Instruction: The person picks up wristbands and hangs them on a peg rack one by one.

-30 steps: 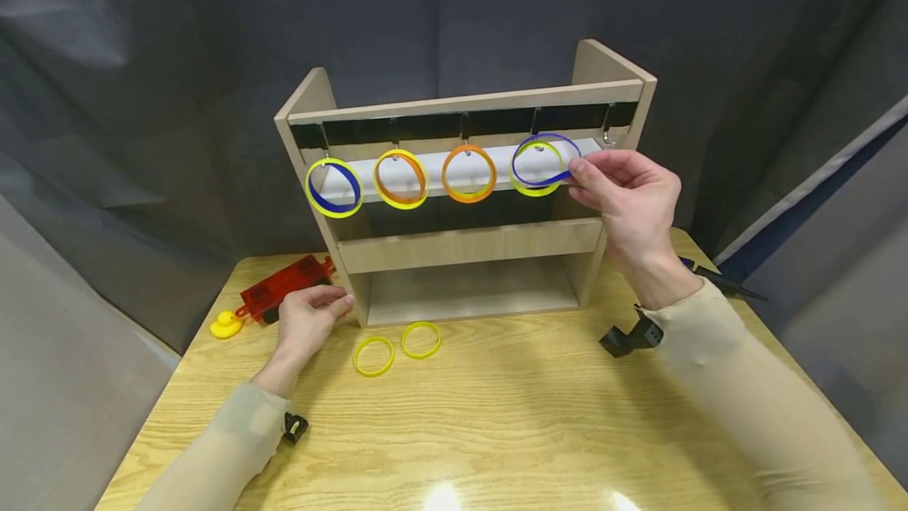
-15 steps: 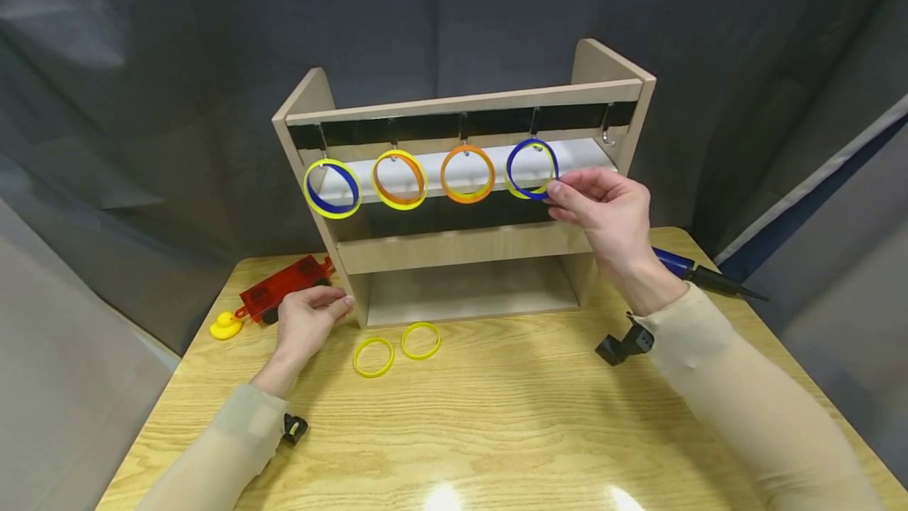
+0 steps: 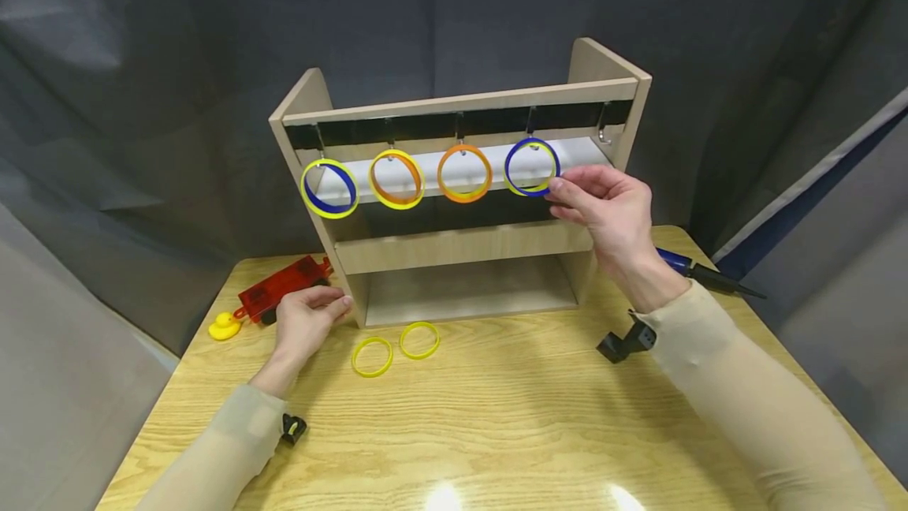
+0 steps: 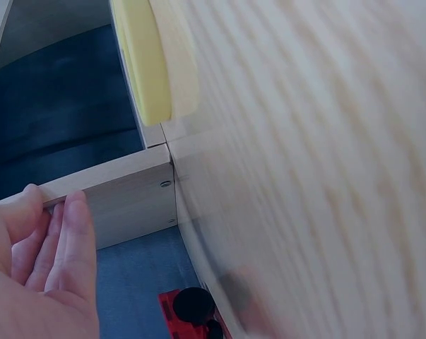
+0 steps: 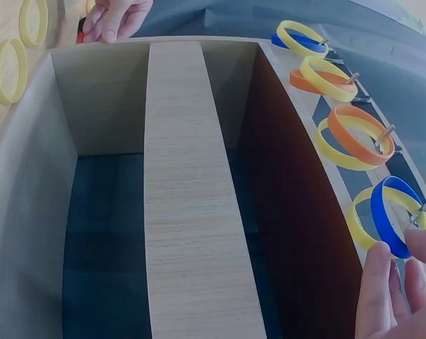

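My right hand (image 3: 610, 207) pinches the lower right edge of a blue wristband (image 5: 381, 215) between thumb and fingers. This band hangs at the fourth hook (image 3: 530, 123) of a wooden shelf unit (image 3: 468, 246), in front of a yellow wristband (image 5: 359, 226). To the left, the other three hooks each carry a pair of bands: yellow with blue, yellow with orange, and orange with yellow. My left hand (image 3: 308, 323) grips the edge of the unit's left side panel (image 4: 117, 169) low down, thumb on one face and fingers on the other.
Two yellow wristbands lie on the wooden table (image 3: 454, 432) before the unit. Left of it stand a red toy wagon (image 3: 284, 286) and a yellow rubber duck (image 3: 225, 326). A dark blue and black tool (image 3: 709, 277) lies at right. The fifth hook (image 3: 604, 134) is bare.
The right hand has moved left and slightly down with the blue wristband, which has gone from tilted and off to the right to hanging round at the fourth hook. The left hand stays put.
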`<state>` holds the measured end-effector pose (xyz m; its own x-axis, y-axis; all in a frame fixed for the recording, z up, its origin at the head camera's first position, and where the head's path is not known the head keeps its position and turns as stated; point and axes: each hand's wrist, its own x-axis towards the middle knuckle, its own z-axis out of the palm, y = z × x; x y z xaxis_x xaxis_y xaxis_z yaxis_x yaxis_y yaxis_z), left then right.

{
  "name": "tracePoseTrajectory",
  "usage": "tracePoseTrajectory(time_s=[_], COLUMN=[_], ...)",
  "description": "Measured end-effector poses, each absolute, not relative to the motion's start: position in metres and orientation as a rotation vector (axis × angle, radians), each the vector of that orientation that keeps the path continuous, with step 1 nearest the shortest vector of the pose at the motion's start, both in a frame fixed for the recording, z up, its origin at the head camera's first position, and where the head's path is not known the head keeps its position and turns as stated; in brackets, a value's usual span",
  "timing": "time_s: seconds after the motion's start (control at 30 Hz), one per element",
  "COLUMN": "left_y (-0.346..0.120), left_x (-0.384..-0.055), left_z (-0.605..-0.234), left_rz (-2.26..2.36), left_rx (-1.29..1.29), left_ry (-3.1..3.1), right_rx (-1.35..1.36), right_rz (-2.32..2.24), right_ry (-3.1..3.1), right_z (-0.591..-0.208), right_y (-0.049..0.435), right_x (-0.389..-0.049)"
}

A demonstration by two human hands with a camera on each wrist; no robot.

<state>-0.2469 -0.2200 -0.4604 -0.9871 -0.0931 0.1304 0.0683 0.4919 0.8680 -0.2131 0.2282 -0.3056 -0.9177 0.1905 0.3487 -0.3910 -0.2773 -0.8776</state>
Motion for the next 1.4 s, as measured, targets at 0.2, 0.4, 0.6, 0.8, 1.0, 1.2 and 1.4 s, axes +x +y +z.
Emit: tracePoseTrajectory(time_s=[0.2, 0.4, 0.6, 0.8, 1.0, 1.2, 1.4], left_y=[-0.222, -0.222, -0.222, -0.221, -0.221, -0.221, -0.222], left_x=[-0.248, -0.248, -0.248, -0.248, -0.249, -0.25, -0.249], left_z=[-0.46, -0.458, -0.458, -0.458, -0.459, -0.461, -0.462], left_rz=[-1.526, -1.528, -1.532, -1.583, -1.614, -1.594, -1.569], left_rx=[0.024, 0.024, 0.03, 0.02, 0.022, 0.007, 0.003], left_ry=[-2.566, -2.566, -2.565, -2.539, -2.528, -2.525, -2.533], right_rx=[0.222, 0.153, 0.189, 0.176, 0.24, 0.336, 0.271], right_rz=[2.297, 2.345, 2.321, 2.256, 2.062, 1.718, 1.575], right_ry=[-1.676, -1.914, -2.241, -2.512, -2.723, -2.887, -2.963], right_z=[-0.32, -0.359, -0.4, -0.436, -0.461, -0.472, -0.473], right_y=[0.227, 0.212, 0.182, 0.149, 0.124, 0.106, 0.093], right_x=[-0.212, -0.214, -0.218, -0.225, -0.23, -0.231, -0.236])
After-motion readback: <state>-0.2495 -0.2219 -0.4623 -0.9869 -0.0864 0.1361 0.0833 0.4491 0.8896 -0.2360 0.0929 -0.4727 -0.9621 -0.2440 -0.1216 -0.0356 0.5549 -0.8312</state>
